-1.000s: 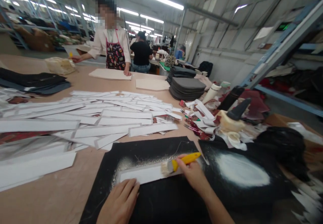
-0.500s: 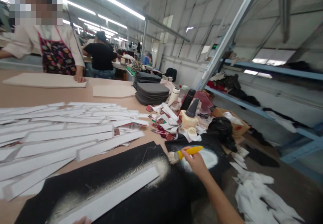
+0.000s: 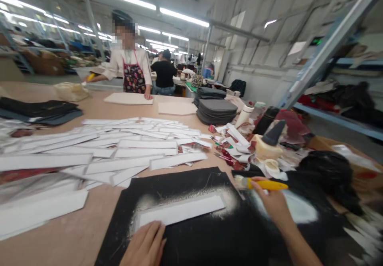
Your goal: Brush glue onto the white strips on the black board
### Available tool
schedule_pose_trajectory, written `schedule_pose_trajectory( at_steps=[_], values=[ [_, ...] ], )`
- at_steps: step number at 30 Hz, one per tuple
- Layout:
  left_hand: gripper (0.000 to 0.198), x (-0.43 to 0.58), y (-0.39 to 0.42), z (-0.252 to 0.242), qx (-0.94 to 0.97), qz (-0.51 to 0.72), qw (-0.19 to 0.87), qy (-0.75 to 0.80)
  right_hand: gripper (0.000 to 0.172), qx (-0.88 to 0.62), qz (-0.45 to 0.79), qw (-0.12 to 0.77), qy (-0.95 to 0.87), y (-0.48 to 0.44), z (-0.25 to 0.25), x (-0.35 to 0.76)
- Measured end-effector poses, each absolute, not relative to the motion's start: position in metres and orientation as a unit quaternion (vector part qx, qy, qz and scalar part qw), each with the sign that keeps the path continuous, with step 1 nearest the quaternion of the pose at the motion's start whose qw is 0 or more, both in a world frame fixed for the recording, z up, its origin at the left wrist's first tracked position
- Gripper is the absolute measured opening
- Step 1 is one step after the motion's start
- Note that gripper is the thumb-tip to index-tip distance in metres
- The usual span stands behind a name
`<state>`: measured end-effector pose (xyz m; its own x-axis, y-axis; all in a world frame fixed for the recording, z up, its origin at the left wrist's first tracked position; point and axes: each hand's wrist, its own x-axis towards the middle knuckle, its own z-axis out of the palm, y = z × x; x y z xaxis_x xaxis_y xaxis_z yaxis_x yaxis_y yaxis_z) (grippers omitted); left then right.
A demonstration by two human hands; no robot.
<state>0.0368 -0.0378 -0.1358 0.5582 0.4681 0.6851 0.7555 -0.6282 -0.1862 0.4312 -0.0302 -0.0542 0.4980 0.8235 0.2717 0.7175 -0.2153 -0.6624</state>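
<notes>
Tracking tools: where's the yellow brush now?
Head view: the yellow brush is in the right hand, bristles over the black sheet, right of the white strip.

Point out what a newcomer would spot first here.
A heap of long white strips covers the middle of the table. In front, the right hand grips a yellow-handled brush, and the left hand rests on a black board below a white strip. A person in a floral apron stands across the table.

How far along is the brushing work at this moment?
Looks done: the white strip on the black board appears brushed, with white residue around it. In hand: the right hand holds the yellow-handled brush clear of the strip, while the left hand rests on the board below it. Left: the many loose white strips on the table; which are already brushed cannot be told.
</notes>
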Motion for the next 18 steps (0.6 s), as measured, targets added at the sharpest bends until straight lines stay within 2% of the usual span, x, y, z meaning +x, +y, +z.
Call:
schedule_pose_trajectory(
  at_steps=[4, 7, 9, 12, 16, 18],
  values=[
    [0.029, 0.045, -0.046, -0.141, -0.841, -0.303, 0.208, -0.398, 0.024, -0.596, 0.272, 0.439, -0.615, -0.001, -0.068, 0.257],
    [0.029, 0.047, -0.047, -0.147, -0.836, -0.31, 0.198, -0.407, 0.019, -0.548, 0.299, 0.399, -0.671, 0.008, -0.074, 0.193],
    [0.028, 0.048, -0.047, -0.147, -0.835, -0.309, 0.185, -0.417, 0.02, -0.557, 0.273, 0.362, -0.696, 0.011, -0.076, 0.201],
    [0.03, 0.05, -0.047, -0.144, -0.833, -0.307, 0.165, -0.429, 0.025, -0.607, 0.239, 0.33, -0.682, 0.01, -0.075, 0.275],
    [0.031, 0.05, -0.049, -0.142, -0.836, -0.306, 0.158, -0.426, 0.031, -0.729, 0.08, 0.291, -0.615, -0.012, -0.065, 0.37],
    [0.029, 0.048, -0.049, -0.142, -0.839, -0.305, 0.161, -0.42, 0.032, -0.729, 0.058, 0.297, -0.614, -0.028, -0.062, 0.381]
  ],
)
